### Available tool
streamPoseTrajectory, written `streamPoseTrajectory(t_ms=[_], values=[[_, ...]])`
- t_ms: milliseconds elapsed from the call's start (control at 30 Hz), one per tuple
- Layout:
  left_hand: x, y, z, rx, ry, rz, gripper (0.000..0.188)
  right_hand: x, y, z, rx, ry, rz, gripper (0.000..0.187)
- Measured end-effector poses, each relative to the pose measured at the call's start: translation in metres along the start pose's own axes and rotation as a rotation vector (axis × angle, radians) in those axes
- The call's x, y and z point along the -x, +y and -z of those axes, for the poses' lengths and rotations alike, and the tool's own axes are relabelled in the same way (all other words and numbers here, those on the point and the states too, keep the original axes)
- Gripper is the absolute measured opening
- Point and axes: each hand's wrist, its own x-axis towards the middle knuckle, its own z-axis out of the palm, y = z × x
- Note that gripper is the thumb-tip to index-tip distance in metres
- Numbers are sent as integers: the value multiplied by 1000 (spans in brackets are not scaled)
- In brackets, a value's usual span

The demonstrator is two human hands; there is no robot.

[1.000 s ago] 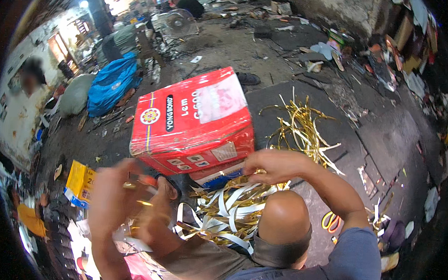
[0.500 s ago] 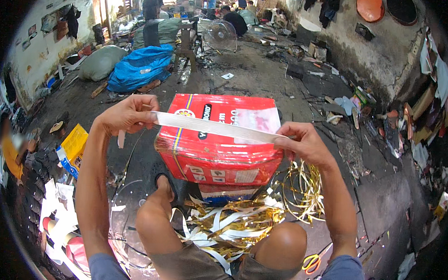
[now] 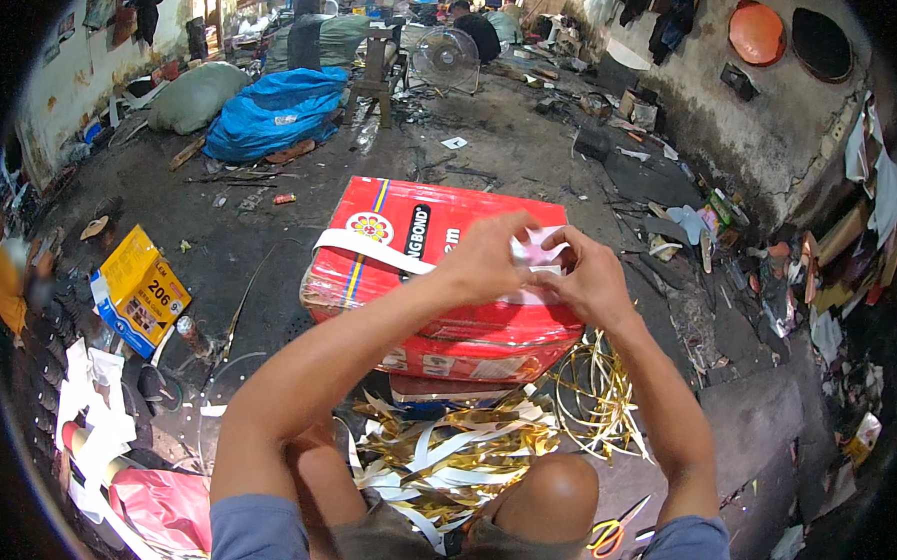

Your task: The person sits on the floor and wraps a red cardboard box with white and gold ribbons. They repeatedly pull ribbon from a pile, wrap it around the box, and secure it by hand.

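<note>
A red cardboard box [image 3: 466,326] wrapped in shiny plastic stands in front of my knees. Across its top runs a flat white strip [image 3: 370,249], which passes behind my left wrist. My left hand [image 3: 492,257] has its fingers curled over the right part of the box, pinching the strip. Close beside it, my right hand [image 3: 591,278] pinches the strip's right end between thumb and fingers. A pink-and-white paper [image 3: 538,246] shows on the box top between the hands. The fingers partly hide the strip's end.
Gold and white ribbon strips [image 3: 461,446] pile up between my legs, with a gold coil [image 3: 603,407] at right. Orange-handled scissors [image 3: 609,535] lie by my right knee. A yellow packet [image 3: 146,287] is at left. Farther off are a blue sack [image 3: 275,122] and a fan [image 3: 445,60].
My left hand has moved right, along the strip, to meet my right hand. The strip, earlier stretched between both hands, now has its left end loose over the box.
</note>
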Motion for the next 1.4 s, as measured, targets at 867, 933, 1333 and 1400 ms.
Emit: streamPoseTrajectory(t_ms=[867, 933, 1333, 1400], values=[[11, -13, -40, 104, 95, -163, 14, 10, 35, 16, -89, 40, 327, 20], [15, -12, -39, 95, 77, -170, 14, 15, 31, 11, -94, 60, 268, 19], [7, -3, -38, 30, 84, -59, 18, 16, 45, -30, -623, 193, -55, 15], [1, -3, -39, -32, 113, -68, 14, 16, 36, -27, -688, 181, -107, 21]])
